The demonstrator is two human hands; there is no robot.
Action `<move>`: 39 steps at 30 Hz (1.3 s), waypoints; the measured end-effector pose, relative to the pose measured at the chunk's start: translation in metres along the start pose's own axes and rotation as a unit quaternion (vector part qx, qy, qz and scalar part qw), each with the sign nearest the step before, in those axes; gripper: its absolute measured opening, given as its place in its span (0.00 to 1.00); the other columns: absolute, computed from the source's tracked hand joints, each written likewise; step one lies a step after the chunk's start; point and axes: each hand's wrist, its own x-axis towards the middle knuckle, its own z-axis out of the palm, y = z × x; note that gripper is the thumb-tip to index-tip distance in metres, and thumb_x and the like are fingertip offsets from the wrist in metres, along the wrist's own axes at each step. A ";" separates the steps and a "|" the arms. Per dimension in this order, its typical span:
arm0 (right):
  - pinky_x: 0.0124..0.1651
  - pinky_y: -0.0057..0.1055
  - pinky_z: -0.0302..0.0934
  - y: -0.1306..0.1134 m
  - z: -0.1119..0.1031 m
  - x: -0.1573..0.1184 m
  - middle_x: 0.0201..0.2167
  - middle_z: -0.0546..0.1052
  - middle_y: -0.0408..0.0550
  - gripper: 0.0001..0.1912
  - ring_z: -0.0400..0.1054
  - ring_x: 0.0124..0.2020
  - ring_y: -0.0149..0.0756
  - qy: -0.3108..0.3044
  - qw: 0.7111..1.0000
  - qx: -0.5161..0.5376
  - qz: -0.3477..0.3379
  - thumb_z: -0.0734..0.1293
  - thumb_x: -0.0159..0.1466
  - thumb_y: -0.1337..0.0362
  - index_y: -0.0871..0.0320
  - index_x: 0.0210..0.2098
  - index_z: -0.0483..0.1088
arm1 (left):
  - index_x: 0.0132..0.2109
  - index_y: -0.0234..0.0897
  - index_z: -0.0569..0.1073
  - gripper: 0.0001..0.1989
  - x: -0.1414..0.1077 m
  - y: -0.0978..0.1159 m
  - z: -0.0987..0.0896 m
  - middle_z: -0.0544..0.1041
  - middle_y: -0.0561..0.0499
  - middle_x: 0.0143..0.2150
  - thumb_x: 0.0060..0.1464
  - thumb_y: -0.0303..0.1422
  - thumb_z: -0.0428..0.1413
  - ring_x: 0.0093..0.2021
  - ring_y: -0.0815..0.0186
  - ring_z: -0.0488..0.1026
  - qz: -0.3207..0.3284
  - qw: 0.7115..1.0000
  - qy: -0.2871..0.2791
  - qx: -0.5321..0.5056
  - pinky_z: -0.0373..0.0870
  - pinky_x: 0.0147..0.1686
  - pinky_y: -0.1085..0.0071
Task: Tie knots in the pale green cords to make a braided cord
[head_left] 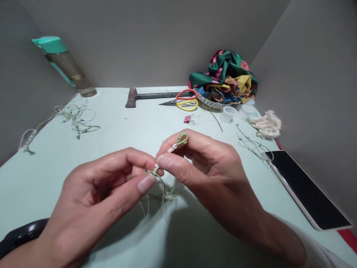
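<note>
Between my two hands is a thin braided cord [182, 138], green and white, with a green loop at its upper end. My right hand [206, 163] pinches the white braided stretch between thumb and forefinger, and the loop sticks up past the fingers. My left hand [108, 190] is closed at the lower end, thumb and fingertips together by the loose strands. Several fine green and white strands [163, 190] hang from there over the table.
Scissors [185, 100], a hammer [156, 96] and a pink binder clip [188, 118] lie behind my hands. Tangled cords [76, 115] and a bottle [68, 67] are at left. Patterned cloth [228, 74], small plastic cups [228, 114], crumpled tissue [266, 124] and a phone [306, 190] are at right.
</note>
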 end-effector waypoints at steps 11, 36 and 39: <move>0.29 0.22 0.63 -0.007 0.001 -0.006 0.24 0.72 0.34 0.15 0.65 0.26 0.24 -0.004 0.999 -0.040 0.035 0.70 0.71 0.66 0.55 0.27 0.67 | 0.41 0.52 0.80 0.08 -0.025 -0.003 -0.009 0.64 0.62 0.19 0.71 0.37 0.59 0.14 0.72 0.59 0.053 0.992 -0.034 0.113 0.55 0.13 0.76; 0.33 0.28 0.61 -0.011 -0.001 -0.006 0.29 0.72 0.37 0.19 0.64 0.32 0.30 -0.048 0.953 0.177 0.240 0.76 0.72 0.53 0.54 0.30 0.69 | 0.54 0.62 0.84 0.10 -0.039 -0.002 -0.010 0.77 0.57 0.27 0.73 0.49 0.60 0.19 0.69 0.64 -0.074 0.996 -0.038 0.044 0.61 0.15 0.79; 0.33 0.28 0.60 -0.011 -0.001 -0.006 0.28 0.71 0.36 0.19 0.63 0.31 0.29 -0.044 0.954 0.169 0.245 0.76 0.70 0.54 0.54 0.29 0.68 | 0.53 0.62 0.85 0.10 -0.036 -0.002 -0.012 0.74 0.57 0.25 0.72 0.51 0.60 0.19 0.68 0.63 -0.086 0.995 -0.045 0.023 0.60 0.15 0.77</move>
